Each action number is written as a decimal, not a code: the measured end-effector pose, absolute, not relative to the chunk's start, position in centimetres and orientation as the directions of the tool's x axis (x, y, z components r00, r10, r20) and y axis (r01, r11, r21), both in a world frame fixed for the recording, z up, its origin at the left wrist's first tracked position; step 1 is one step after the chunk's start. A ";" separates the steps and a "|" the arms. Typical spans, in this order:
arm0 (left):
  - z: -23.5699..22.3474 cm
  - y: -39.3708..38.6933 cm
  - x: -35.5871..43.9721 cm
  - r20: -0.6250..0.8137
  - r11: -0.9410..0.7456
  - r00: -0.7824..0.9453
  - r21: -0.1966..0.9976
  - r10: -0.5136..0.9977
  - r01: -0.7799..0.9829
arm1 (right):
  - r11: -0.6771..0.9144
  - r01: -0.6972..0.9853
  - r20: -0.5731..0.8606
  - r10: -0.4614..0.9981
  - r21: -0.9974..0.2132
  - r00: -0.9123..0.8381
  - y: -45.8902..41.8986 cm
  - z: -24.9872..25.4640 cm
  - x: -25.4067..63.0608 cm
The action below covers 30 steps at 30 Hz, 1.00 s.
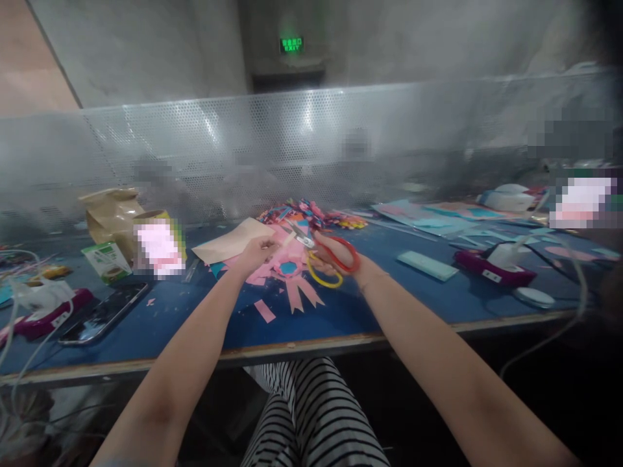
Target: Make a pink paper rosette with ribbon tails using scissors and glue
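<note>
My right hand is closed round a pair of scissors with one red and one yellow handle. The blades point up and left, parted over a heap of pink paper pieces. My left hand pinches a pale pink paper strip close to the blades. Below the hands lies a pink paper rosette with a blue centre and two notched tails. A loose pink paper rectangle rests nearer the table edge.
A beige sheet and colourful scraps lie behind the hands. To the left are a phone and a brown paper bag. A mint-coloured box and a purple power strip lie right. A perforated screen stands behind.
</note>
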State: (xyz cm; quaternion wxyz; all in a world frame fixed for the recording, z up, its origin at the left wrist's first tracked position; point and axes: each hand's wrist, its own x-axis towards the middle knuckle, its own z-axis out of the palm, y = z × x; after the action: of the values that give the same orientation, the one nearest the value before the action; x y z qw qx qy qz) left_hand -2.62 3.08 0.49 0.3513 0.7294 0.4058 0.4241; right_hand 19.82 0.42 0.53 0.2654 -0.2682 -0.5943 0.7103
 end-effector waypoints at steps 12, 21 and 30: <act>0.9 3.1 -2.8 0.322 -0.373 0.250 0.906 0.913 0.198 | -0.084 0.034 -0.088 0.805 -0.996 -0.587 0.4 1.0 20.0; 1.3 2.9 -3.3 0.257 -0.261 0.061 0.963 0.965 0.068 | 0.137 -0.119 0.154 0.977 -0.983 -0.148 2.8 -0.6 20.1; 0.4 3.0 -2.2 0.159 -0.160 0.148 0.987 0.976 -0.003 | 0.250 -0.075 0.254 0.966 -0.965 -0.053 2.4 -1.0 18.7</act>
State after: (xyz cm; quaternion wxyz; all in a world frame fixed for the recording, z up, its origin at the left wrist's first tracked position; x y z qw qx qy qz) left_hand -2.18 3.04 0.39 0.4916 0.5764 0.4221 0.4980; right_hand 18.68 2.39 -1.02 0.5605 -0.3995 -0.5574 0.4643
